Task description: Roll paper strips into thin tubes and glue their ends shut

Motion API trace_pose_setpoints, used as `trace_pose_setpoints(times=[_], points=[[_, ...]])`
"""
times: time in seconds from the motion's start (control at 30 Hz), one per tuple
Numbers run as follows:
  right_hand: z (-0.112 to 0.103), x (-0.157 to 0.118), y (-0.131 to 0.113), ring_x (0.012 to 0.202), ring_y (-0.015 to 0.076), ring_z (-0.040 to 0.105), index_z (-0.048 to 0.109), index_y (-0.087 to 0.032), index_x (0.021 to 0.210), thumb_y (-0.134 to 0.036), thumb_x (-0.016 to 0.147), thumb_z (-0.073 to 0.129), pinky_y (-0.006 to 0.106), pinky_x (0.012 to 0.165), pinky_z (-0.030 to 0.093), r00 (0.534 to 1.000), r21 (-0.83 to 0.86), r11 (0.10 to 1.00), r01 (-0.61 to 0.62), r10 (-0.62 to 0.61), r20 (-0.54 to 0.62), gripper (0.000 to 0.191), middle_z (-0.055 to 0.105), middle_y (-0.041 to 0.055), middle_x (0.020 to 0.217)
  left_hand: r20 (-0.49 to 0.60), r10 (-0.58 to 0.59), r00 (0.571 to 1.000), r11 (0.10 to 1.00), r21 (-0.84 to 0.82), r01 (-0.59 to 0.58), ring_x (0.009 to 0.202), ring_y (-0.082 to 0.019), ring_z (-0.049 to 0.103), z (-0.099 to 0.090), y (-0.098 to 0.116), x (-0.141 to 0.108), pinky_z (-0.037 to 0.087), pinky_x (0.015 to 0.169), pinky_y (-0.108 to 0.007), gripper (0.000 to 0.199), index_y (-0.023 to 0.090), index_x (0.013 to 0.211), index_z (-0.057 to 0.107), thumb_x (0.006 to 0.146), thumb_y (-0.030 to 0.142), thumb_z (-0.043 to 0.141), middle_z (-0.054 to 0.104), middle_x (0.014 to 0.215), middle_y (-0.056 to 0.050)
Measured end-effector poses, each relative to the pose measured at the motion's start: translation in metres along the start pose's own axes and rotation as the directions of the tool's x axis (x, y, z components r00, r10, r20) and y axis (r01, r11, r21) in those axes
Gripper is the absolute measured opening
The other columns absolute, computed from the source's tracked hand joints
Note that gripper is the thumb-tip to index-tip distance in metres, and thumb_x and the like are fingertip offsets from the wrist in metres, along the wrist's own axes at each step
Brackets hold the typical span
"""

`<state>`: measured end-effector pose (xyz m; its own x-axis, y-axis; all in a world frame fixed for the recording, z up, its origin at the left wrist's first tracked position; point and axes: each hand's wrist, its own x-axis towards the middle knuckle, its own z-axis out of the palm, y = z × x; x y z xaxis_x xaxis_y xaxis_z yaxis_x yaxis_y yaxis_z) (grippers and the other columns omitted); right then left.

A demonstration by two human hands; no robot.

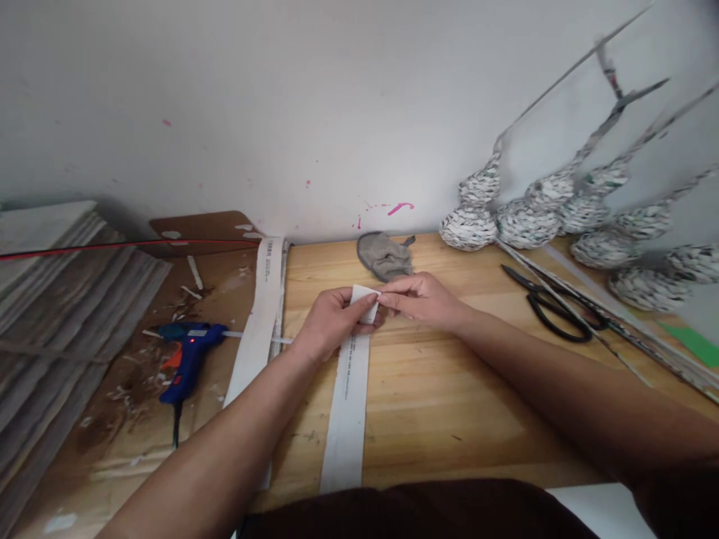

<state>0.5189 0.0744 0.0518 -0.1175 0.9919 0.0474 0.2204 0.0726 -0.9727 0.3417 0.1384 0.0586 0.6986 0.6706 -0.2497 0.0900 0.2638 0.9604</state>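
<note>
Near the middle of the wooden table (449,397), both hands meet at the top end of a long white paper strip (345,427) with small print on it. My left hand (331,322) is closed on the strip, its thumb pressing the folded-over end. My right hand (424,299) pinches the upper right corner of that fold between thumb and fingers. The strip's lower part runs down the table toward my body. Just beyond my hands lies a crumpled grey cloth item (386,254) with a stitched edge.
At left, a blue glue gun (194,363) with a lit red light rests on stained cardboard (129,442), beside stacked paper (50,359). More paper strips (264,307) lie between. At right are black scissors (556,311), thin paper rods (629,329) and several woven gourd shapes (469,224) against the wall.
</note>
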Motion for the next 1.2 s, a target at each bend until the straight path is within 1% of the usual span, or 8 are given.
trace_pose_setpoints(times=[0.1, 0.33, 0.47, 0.67, 0.77, 0.9, 1.03, 1.2], points=[[-0.002, 0.0003, -0.0005, 0.055, 0.0081, 0.051, 0.072, -0.016, 0.103, -0.043, 0.085, 0.059, 0.02, 0.048, 0.036, 1.0, 0.007, 1.0, -0.008, 0.008, -0.007, 0.036, 0.066, 0.001, 0.068, -0.004, -0.015, 1.0, 1.0, 0.005, 0.015, 0.071, -0.016, 0.064, 0.0, 0.0004, -0.0005, 0.054, 0.065, -0.026, 0.032, 0.012, 0.089, 0.072, 0.075, 0.041, 0.071, 0.07, 0.079, -0.009], [-0.0013, 0.0005, -0.0018, 0.047, 0.0052, 0.043, 0.074, -0.015, 0.095, -0.04, 0.082, 0.062, 0.019, 0.044, 0.031, 0.999, 0.063, 0.997, -0.042, 0.044, -0.028, 0.03, 0.063, -0.0005, 0.063, 0.0, 0.017, 1.0, 0.999, 0.043, -0.017, 0.07, -0.016, 0.064, 0.0001, -0.002, -0.0007, 0.053, 0.061, -0.024, 0.032, 0.013, 0.087, 0.07, 0.077, 0.043, 0.068, 0.07, 0.079, -0.009], [0.0003, 0.0009, -0.0022, 0.048, 0.0054, 0.043, 0.074, -0.015, 0.094, -0.04, 0.081, 0.063, 0.02, 0.045, 0.032, 0.998, 0.063, 0.997, -0.053, 0.055, -0.042, 0.03, 0.063, -0.0008, 0.063, -0.028, 0.029, 0.999, 0.997, 0.074, -0.027, 0.067, -0.015, 0.064, 0.0011, -0.0047, -0.0003, 0.052, 0.057, -0.022, 0.033, 0.013, 0.085, 0.069, 0.077, 0.045, 0.067, 0.07, 0.078, -0.009], [0.0012, 0.0013, -0.0002, 0.051, 0.0062, 0.046, 0.074, -0.015, 0.091, -0.04, 0.081, 0.064, 0.019, 0.045, 0.033, 0.997, 0.07, 0.997, -0.046, 0.05, -0.06, 0.029, 0.061, -0.0012, 0.061, -0.063, 0.042, 0.997, 0.992, 0.121, -0.034, 0.065, -0.015, 0.064, 0.0017, -0.007, 0.0002, 0.053, 0.056, -0.023, 0.033, 0.014, 0.086, 0.069, 0.078, 0.045, 0.066, 0.07, 0.076, -0.008], [0.0017, 0.0014, -0.0004, 0.048, 0.0055, 0.043, 0.074, -0.013, 0.091, -0.04, 0.08, 0.064, 0.019, 0.043, 0.031, 0.995, 0.083, 0.995, -0.059, 0.065, -0.077, 0.031, 0.058, -0.0017, 0.059, -0.034, 0.049, 0.998, 0.992, 0.117, -0.044, 0.067, -0.015, 0.064, 0.0015, -0.0054, -0.0005, 0.053, 0.059, -0.024, 0.033, 0.013, 0.086, 0.069, 0.079, 0.046, 0.065, 0.069, 0.075, -0.007], [0.0025, 0.0015, -0.0018, 0.044, 0.0052, 0.041, 0.073, -0.01, 0.087, -0.04, 0.08, 0.063, 0.02, 0.041, 0.029, 0.986, 0.097, 0.99, -0.105, 0.116, -0.115, 0.032, 0.055, -0.0026, 0.054, 0.011, 0.036, 0.999, 0.996, 0.084, -0.037, 0.07, -0.014, 0.064, 0.0021, -0.0021, -0.0029, 0.054, 0.065, -0.026, 0.033, 0.013, 0.087, 0.068, 0.081, 0.045, 0.063, 0.069, 0.077, -0.006], [0.003, 0.0017, -0.0023, 0.044, 0.0058, 0.042, 0.072, -0.011, 0.085, -0.04, 0.079, 0.063, 0.02, 0.04, 0.029, 0.977, 0.127, 0.98, -0.152, 0.168, -0.129, 0.03, 0.053, -0.003, 0.053, -0.001, 0.011, 1.0, 0.997, 0.073, -0.011, 0.072, -0.015, 0.064, 0.003, -0.0006, -0.0041, 0.055, 0.068, -0.028, 0.031, 0.013, 0.087, 0.069, 0.081, 0.043, 0.064, 0.068, 0.078, -0.007], [0.0036, 0.003, -0.0021, 0.042, 0.0057, 0.041, 0.071, -0.012, 0.084, -0.039, 0.077, 0.065, 0.02, 0.039, 0.029, 0.97, 0.182, 0.969, -0.165, 0.193, -0.151, 0.028, 0.053, -0.0032, 0.052, -0.007, -0.008, 1.0, 0.998, 0.058, 0.008, 0.075, -0.016, 0.064, 0.0032, -0.0008, -0.0042, 0.055, 0.069, -0.029, 0.033, 0.012, 0.092, 0.07, 0.082, 0.043, 0.062, 0.068, 0.078, -0.007]])
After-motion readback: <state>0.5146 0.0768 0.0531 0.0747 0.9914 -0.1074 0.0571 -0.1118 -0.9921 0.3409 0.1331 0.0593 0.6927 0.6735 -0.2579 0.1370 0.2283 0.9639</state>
